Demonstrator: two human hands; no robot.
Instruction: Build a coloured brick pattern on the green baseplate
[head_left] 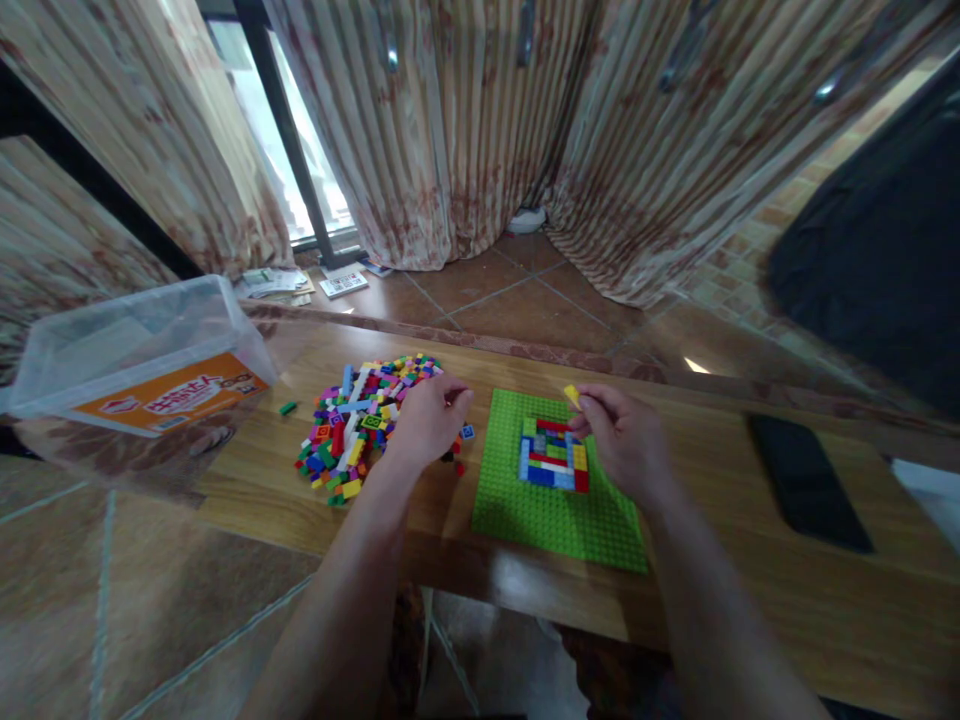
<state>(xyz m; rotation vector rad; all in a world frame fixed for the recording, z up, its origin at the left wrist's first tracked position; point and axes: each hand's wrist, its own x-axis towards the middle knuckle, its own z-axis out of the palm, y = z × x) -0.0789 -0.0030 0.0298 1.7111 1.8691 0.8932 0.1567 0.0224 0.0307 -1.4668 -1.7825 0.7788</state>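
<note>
In my right hand (pixel 619 435) a small yellow brick (pixel 572 396) is pinched between thumb and fingers, just above the far right part of the green baseplate (pixel 517 525). Red, blue, light blue, yellow and green bricks form a low rectangular structure (pixel 551 478) on that plate, partly covered by my right fingertips. My left hand (pixel 435 418) is closed, its fingers curled together at the right edge of a pile of mixed toy bricks (pixel 349 430). Whatever the left fingers may hold is hidden. Beside that hand lies a loose blue brick (pixel 468 432).
A clear plastic bin (pixel 142 350) with an orange label stands at the left. One green brick (pixel 288 408) lies apart from the pile. A black phone (pixel 810 485) rests on the wooden table (pixel 712 500) at the right. Curtains (pixel 480 130) hang behind.
</note>
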